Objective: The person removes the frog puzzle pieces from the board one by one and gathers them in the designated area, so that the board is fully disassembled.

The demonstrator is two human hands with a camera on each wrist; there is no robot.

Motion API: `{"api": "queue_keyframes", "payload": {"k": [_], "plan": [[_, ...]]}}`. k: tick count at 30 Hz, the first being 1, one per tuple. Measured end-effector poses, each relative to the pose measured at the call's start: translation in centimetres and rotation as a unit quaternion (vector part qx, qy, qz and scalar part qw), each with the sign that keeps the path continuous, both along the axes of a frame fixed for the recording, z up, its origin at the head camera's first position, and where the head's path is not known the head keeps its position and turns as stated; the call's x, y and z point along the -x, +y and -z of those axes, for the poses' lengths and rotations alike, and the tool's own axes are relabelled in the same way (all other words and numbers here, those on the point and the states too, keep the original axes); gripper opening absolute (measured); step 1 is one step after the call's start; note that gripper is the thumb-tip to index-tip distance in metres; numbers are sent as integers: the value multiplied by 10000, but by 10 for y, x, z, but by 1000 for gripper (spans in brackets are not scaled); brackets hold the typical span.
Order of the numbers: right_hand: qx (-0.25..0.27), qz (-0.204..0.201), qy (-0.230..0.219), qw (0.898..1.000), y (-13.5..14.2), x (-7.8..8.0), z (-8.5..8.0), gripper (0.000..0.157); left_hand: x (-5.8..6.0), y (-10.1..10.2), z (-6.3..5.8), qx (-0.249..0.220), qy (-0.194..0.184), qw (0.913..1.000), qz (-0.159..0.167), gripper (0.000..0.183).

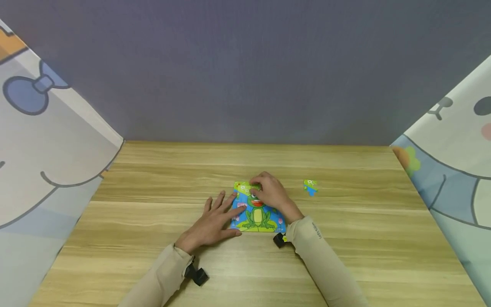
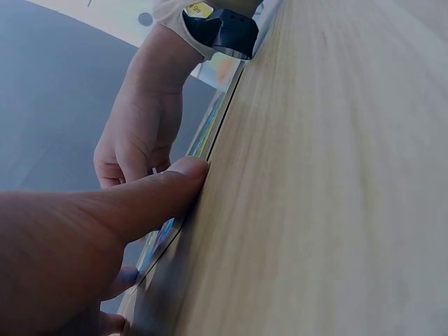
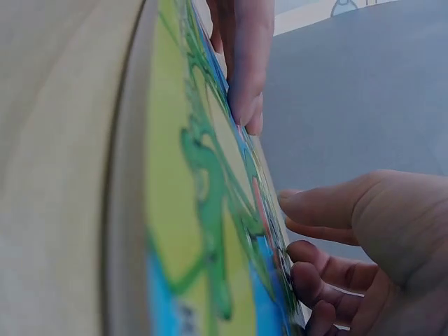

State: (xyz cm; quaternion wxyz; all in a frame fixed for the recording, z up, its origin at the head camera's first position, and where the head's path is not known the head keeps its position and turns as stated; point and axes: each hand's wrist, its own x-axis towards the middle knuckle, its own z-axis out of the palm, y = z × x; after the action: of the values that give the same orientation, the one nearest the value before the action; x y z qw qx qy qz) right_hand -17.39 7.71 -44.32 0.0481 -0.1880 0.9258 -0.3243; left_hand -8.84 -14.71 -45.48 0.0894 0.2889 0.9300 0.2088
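A frog jigsaw puzzle point(image 1: 258, 217) lies flat on the table, showing a green frog on a lily pad against blue. My left hand point(image 1: 211, 224) spreads its fingers along the left side of the puzzle, index fingertip on the picture and thumb point(image 2: 157, 199) at its near edge. Bent over the upper part is my right hand point(image 1: 271, 194), its thumb and index finger pinching at a puzzle piece by the frog's head; the hand mostly hides that piece. In the right wrist view, the right fingers point(image 3: 308, 276) curl close to the picture surface.
One loose puzzle piece point(image 1: 310, 187), green and blue with a white flower, lies to the right of the puzzle. The wooden table point(image 1: 153, 179) meets a grey wall point(image 1: 253, 76) at the back and cartoon-printed panels point(image 1: 452, 187) at both sides. Each wrist wears a black camera point(image 1: 200, 276).
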Motion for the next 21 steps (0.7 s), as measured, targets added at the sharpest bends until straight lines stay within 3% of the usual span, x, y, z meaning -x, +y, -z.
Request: {"api": "queue_keyframes", "payload": {"k": [11,15,21], "plan": [[-623,-745,417,9944,-5,-3,1,33,1,1,1,124,117,9998,50,68],[-625,-949,521,9921,-4,-3,2,30,1,1,1,121,80,9999,36,68],[-328,-1139,335,9924,3,-2,1,26,0,1,-1,194,55,9998,11,70]]}}
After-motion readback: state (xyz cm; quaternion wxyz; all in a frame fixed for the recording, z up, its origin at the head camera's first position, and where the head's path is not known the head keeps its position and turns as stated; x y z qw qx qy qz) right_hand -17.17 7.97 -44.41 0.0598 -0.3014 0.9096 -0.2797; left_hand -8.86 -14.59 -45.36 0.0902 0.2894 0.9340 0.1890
